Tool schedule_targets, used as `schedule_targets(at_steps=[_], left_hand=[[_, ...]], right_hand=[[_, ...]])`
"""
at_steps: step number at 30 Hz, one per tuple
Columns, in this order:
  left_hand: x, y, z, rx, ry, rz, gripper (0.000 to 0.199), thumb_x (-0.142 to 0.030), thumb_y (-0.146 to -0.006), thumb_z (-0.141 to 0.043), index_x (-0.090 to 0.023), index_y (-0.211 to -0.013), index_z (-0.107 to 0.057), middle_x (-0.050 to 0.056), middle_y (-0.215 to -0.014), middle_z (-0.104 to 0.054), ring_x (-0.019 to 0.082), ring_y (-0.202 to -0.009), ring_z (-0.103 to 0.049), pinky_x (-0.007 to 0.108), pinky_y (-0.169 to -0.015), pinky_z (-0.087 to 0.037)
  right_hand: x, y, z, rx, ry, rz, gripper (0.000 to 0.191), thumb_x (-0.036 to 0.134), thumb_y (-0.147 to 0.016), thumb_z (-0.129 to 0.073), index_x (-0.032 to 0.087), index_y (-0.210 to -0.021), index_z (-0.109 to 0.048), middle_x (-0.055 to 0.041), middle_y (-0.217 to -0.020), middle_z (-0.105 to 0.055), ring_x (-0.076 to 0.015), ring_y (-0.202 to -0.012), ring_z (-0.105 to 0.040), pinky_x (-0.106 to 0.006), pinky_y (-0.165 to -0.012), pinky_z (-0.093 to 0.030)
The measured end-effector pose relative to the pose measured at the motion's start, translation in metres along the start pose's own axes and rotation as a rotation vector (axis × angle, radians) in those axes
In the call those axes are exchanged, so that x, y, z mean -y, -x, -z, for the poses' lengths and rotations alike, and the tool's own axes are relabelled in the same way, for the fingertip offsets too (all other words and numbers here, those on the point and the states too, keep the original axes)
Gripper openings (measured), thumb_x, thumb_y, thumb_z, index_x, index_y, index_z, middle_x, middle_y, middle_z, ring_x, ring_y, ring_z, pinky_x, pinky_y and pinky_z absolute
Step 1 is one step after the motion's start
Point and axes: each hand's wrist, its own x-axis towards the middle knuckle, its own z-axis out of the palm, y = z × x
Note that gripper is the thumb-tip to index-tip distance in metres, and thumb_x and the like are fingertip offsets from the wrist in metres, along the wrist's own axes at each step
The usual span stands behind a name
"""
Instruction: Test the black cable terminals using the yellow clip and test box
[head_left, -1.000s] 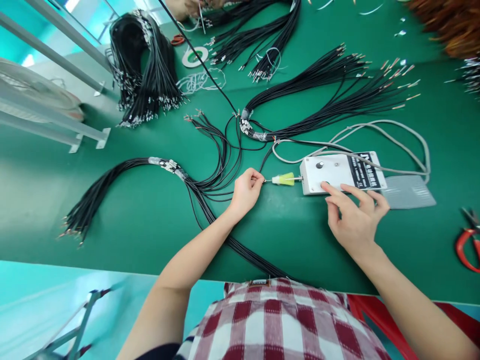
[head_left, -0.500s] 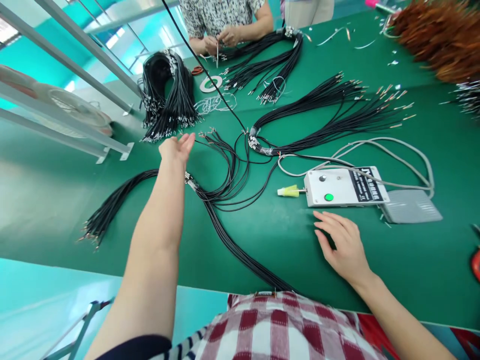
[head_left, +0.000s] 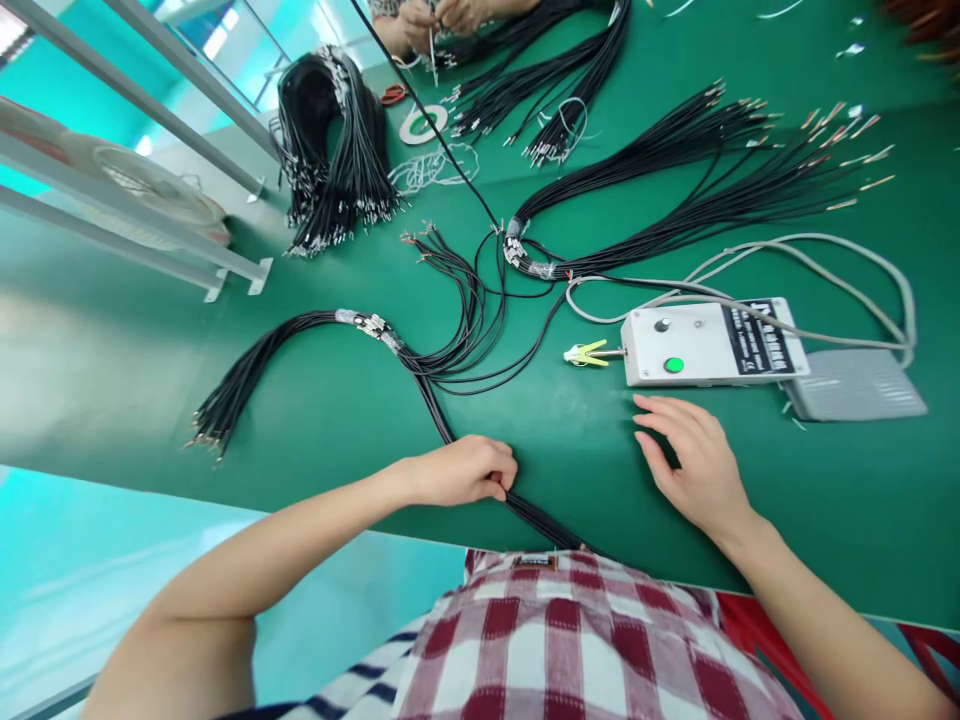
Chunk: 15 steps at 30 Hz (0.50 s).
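My left hand [head_left: 474,470] is closed around the near part of a bundle of thin black cables [head_left: 431,405], close to the table's front edge. That bundle bends at a wrapped section with silvery pieces [head_left: 369,325], and its left end fans out into stripped tips. Several loose cables curl away from it toward the middle. My right hand [head_left: 694,465] rests palm down with fingers apart and holds nothing. Just beyond it lies a white box with a green button [head_left: 716,342]; a yellow-green clip-like tip [head_left: 589,353] sticks out of its left side.
A grey pedal [head_left: 855,385] and grey cord lie right of the box. Further back are another cable bundle [head_left: 637,240], a large looped bundle [head_left: 330,150], a tape roll [head_left: 422,125] and red-handled scissors [head_left: 393,95]. Another person's hands [head_left: 442,20] work at the far side. Metal bars stand left.
My left hand has come down from beyond the bundle's wrapped section and closed on its near cables. The right hand stays by the box. The view has tilted downward; the yellow-green tip has turned.
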Motion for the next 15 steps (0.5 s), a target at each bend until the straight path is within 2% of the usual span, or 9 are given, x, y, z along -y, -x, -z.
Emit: schedule_targets(at_steps=[3,5,7,10,13,15], left_hand=[[0.005,-0.001,0.012,-0.07,0.223,0.057,0.011,-0.021,-0.085,-0.068,-0.015,-0.076,-0.066,0.001,-0.075,-0.061,0.011,-0.066,-0.053,0.022,-0.061,-0.041],[0.001,-0.002,0.018,-0.169,0.298,0.048,0.012,-0.025,-0.088,-0.064,-0.015,-0.08,-0.065,0.002,-0.077,-0.062,0.012,-0.069,-0.051,0.023,-0.065,-0.042],[-0.008,-0.004,0.022,-0.296,0.327,0.025,0.014,-0.027,-0.092,-0.058,-0.015,-0.084,-0.061,0.002,-0.081,-0.061,0.013,-0.074,-0.051,0.025,-0.071,-0.044],[-0.02,-0.015,0.019,-0.414,0.292,-0.009,0.011,-0.024,-0.095,-0.051,-0.017,-0.087,-0.055,0.002,-0.085,-0.058,0.014,-0.08,-0.051,0.027,-0.076,-0.044],[-0.034,-0.034,0.011,-0.453,0.229,-0.05,0.002,-0.018,-0.091,-0.053,-0.018,-0.09,-0.053,0.001,-0.084,-0.057,0.014,-0.079,-0.052,0.028,-0.075,-0.044],[-0.046,-0.048,0.006,-0.458,0.228,-0.091,0.014,-0.015,-0.088,-0.056,-0.019,-0.101,-0.053,0.002,-0.087,-0.058,0.015,-0.081,-0.054,0.028,-0.075,-0.044]], right_hand=[[0.001,0.001,0.001,-0.016,-0.049,-0.01,0.022,0.015,-0.09,-0.063,0.023,-0.111,-0.062,-0.0094,-0.124,-0.07,-0.028,-0.116,-0.062,-0.047,-0.1,-0.047],[0.004,0.002,0.004,-0.029,-0.141,-0.059,0.021,0.015,-0.091,-0.062,0.023,-0.11,-0.063,-0.0086,-0.122,-0.071,-0.0271,-0.115,-0.063,-0.047,-0.101,-0.047],[0.012,0.001,0.006,-0.012,-0.31,-0.163,0.021,0.016,-0.091,-0.062,0.024,-0.111,-0.064,-0.0074,-0.117,-0.072,-0.024,-0.109,-0.065,-0.043,-0.097,-0.05],[0.027,-0.001,0.008,0.05,-0.677,-0.344,0.028,0.02,-0.091,-0.064,0.026,-0.119,-0.062,-0.004,-0.102,-0.073,-0.0176,-0.087,-0.07,-0.034,-0.081,-0.056],[0.042,-0.006,0.008,0.051,-0.956,-0.439,0.014,0.023,-0.092,-0.064,0.025,-0.105,-0.067,-0.001,-0.088,-0.07,-0.014,-0.071,-0.068,-0.029,-0.069,-0.056],[0.048,-0.012,0.007,0.046,-1.015,-0.46,0.004,0.025,-0.091,-0.065,0.023,-0.091,-0.069,-0.0014,-0.085,-0.069,-0.0142,-0.07,-0.068,-0.029,-0.067,-0.055]])
